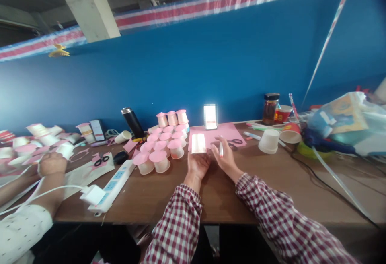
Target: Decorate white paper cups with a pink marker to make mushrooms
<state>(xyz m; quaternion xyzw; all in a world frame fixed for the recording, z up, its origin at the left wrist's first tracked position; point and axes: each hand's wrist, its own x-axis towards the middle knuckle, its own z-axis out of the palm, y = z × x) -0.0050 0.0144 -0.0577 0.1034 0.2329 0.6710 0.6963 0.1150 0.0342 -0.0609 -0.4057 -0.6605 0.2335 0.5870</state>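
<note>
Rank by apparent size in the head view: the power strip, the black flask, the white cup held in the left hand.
1. power strip, though nearest the camera
2. black flask, farther back
3. white cup in the left hand

A crowded brown work table (pixel 169 199) against a blue wall (pixel 193 71).

Pink-topped cups (pixel 164 145) stand grouped near a black flask (pixel 132 122); a white power strip (pixel 116 183) lies left, scissors (pixel 101 160) beyond it, and a dark jar (pixel 270 108), maybe of food, right.
</note>
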